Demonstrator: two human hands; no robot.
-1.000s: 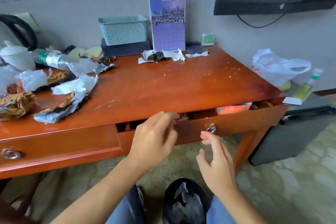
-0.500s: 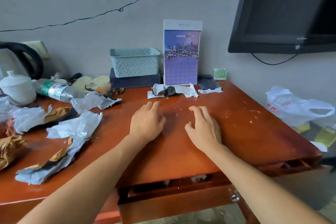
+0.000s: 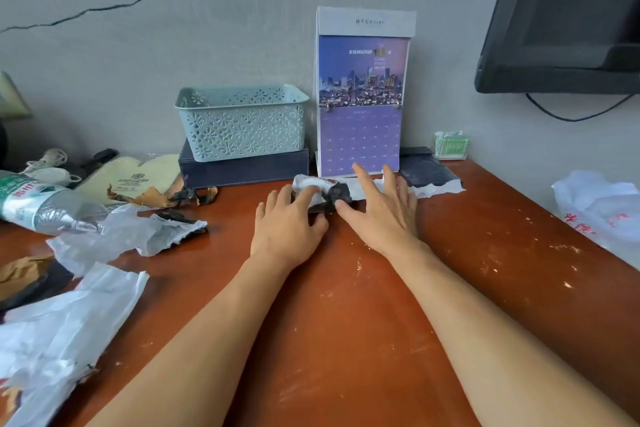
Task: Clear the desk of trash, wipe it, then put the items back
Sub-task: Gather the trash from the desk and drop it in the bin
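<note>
Both my hands lie on the red-brown desk (image 3: 346, 305) at its far side, below the purple calendar (image 3: 362, 104). My left hand (image 3: 289, 222) touches a crumpled white and black scrap of trash (image 3: 329, 194) with its fingers spread. My right hand (image 3: 382, 210) lies flat with straight fingers over the torn white paper (image 3: 436, 188) beside that scrap. More trash covers the left side: white plastic wrappers (image 3: 121, 236), a bigger white wrapper (image 3: 59, 333), brown paper (image 3: 20, 272) and a crushed plastic bottle (image 3: 41, 204).
A pale green lace-pattern basket (image 3: 242, 121) stands on a dark box (image 3: 242, 170) at the back. A dark wallet-like item (image 3: 424, 168) and a small green packet (image 3: 450, 146) sit right of the calendar. A white plastic bag (image 3: 602, 204) hangs off the right edge. A TV (image 3: 568, 17) is mounted above.
Both hands left the drawer front, rose over the desk top and slid to the far edge, reaching the scraps under the calendar. The view moved closer to the desk.
</note>
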